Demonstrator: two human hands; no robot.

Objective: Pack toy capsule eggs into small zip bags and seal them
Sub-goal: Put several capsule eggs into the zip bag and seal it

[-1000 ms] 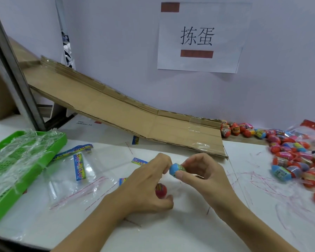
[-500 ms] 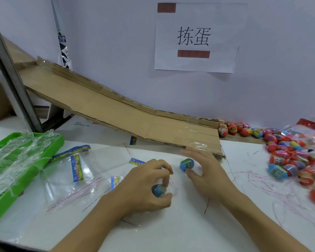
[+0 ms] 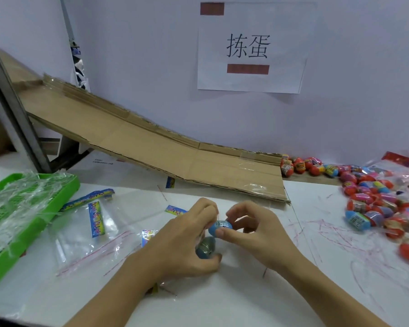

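My right hand (image 3: 253, 234) pinches a blue capsule egg (image 3: 220, 227) between thumb and fingers, just above the white table. My left hand (image 3: 184, 241) is curled round a clear zip bag with a blue-grey egg (image 3: 205, 248) inside it; the bag's mouth sits at my fingertips, right next to the blue egg. More empty zip bags (image 3: 90, 232) with colourful header strips lie flat on the table to the left of my hands.
A green mesh tray (image 3: 14, 223) draped in clear film sits at the left edge. A cardboard ramp (image 3: 165, 152) slopes down from the back left. A heap of red, blue and pink capsule eggs (image 3: 373, 204) lies at the right. A paper sign (image 3: 250, 46) hangs on the wall.
My right hand reached out to a blue egg on the table, picked it up and brought it back to the bag's mouth. My left hand stayed holding the bag with one egg.
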